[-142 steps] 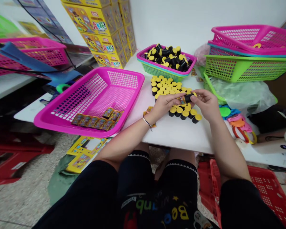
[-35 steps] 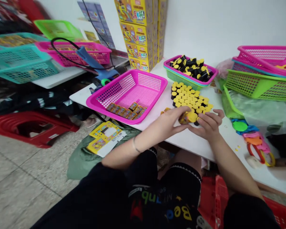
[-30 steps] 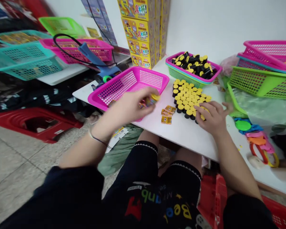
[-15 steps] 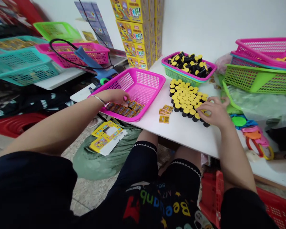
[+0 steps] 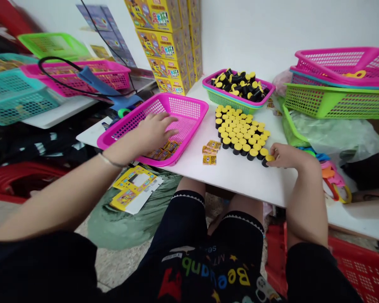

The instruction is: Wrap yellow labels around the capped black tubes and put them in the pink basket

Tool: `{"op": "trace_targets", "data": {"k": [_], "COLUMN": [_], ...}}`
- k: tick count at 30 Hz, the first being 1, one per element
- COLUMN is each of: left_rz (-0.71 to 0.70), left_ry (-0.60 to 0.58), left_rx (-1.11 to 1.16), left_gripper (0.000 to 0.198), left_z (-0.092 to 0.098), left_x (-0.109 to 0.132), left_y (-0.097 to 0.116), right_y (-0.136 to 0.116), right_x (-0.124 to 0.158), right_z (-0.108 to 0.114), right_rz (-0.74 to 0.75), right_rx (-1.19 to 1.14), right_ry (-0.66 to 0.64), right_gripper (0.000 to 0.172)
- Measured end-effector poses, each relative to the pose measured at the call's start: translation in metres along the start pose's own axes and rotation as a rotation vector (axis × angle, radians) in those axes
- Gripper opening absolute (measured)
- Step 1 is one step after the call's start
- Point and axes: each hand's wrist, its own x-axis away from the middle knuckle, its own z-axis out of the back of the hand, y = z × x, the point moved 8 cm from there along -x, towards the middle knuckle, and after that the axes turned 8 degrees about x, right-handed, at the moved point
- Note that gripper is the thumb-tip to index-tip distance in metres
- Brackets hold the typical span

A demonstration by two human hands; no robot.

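Note:
My left hand [image 5: 154,131] is over the pink basket [image 5: 197,126], fingers spread and nothing seen in them. Below it, small orange-brown packets [image 5: 164,152] lie in the basket's near end. On the white table, several black canisters with yellow lids [image 5: 238,130] stand upright in a tight cluster. At the cluster's near right corner, my right hand [image 5: 286,156] has its thumb and fingers closed on one yellow-lidded canister [image 5: 267,160], which stands against its neighbours. A few orange packets [image 5: 210,153] lie on the table between basket and cluster.
Behind the cluster, a stacked basket [image 5: 262,101] is heaped with loose canisters. Yellow printed boxes [image 5: 164,50] are piled at the wall. More baskets [image 5: 334,103] stand at the right. A blue-handled tool with a black cable [image 5: 104,86] lies left. A flattened yellow carton [image 5: 135,189] is below.
My left hand has lifted off the packets and its fingers have spread. My right hand has shifted to the cluster's near right corner and closed on a canister. The whole view has shifted slightly.

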Motion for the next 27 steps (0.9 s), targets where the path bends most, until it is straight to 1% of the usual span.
{"op": "trace_targets", "data": {"k": [1,2,3,4,5,6,8,9,10,11,13,15,17,19,23,27], "left_rz": [-0.04,-0.102,-0.175,-0.237,-0.249,-0.223,-0.154,-0.132,-0.128,-0.138,-0.191,-0.272,-0.347,-0.402,-0.481,-0.523], "left_ry": [0.095,0.098,0.041,-0.03,-0.076,-0.089,-0.145,-0.165,-0.181,-0.187,-0.183,-0.189,-0.197,-0.189,-0.139,-0.06], "left_rx": [0.02,0.079,0.148,0.193,0.193,0.145,0.028,-0.025,-0.062,-0.087,-0.116,-0.128,-0.125,-0.117,-0.122,-0.086], "left_gripper": [0.052,0.049,0.047,0.047,0.049,0.054,0.066,0.071,0.074,0.073,0.058,0.044,0.045,0.045,0.043,0.042], "left_z": [0.005,-0.001,-0.014,-0.032,-0.052,-0.071,-0.109,-0.123,-0.134,-0.14,-0.14,-0.131,-0.121,-0.113,-0.106,-0.099], "left_x": [0.009,0.018,0.027,0.036,0.043,0.048,0.055,0.057,0.061,0.064,0.072,0.081,0.088,0.092,0.098,0.097], "left_y": [0.027,0.057,0.085,0.11,0.128,0.138,0.144,0.144,0.142,0.142,0.142,0.146,0.151,0.155,0.16,0.158], "right_y": [-0.002,-0.006,-0.011,-0.018,-0.025,-0.032,-0.046,-0.053,-0.059,-0.065,-0.074,-0.078,-0.08,-0.081,-0.082,-0.083], "right_x": [0.003,0.007,0.012,0.017,0.021,0.024,0.027,0.027,0.026,0.025,0.022,0.02,0.018,0.015,0.011,0.008], "right_z": [0.0,0.0,0.001,0.001,0.002,0.004,0.008,0.01,0.012,0.012,0.012,0.013,0.013,0.011,0.008,0.011], "right_rz": [0.026,0.071,0.133,0.205,0.279,0.347,0.46,0.504,0.539,0.564,0.595,0.615,0.637,0.662,0.701,0.714], "right_rx": [-0.043,-0.095,-0.153,-0.205,-0.246,-0.275,-0.31,-0.321,-0.334,-0.348,-0.367,-0.372,-0.372,-0.377,-0.405,-0.466], "right_ry": [-0.031,-0.066,-0.106,-0.15,-0.185,-0.201,-0.166,-0.131,-0.096,-0.066,-0.011,0.05,0.088,0.099,0.122,0.223], "right_gripper": [0.04,0.04,0.042,0.045,0.047,0.049,0.048,0.048,0.048,0.047,0.046,0.044,0.041,0.04,0.039,0.036]}}
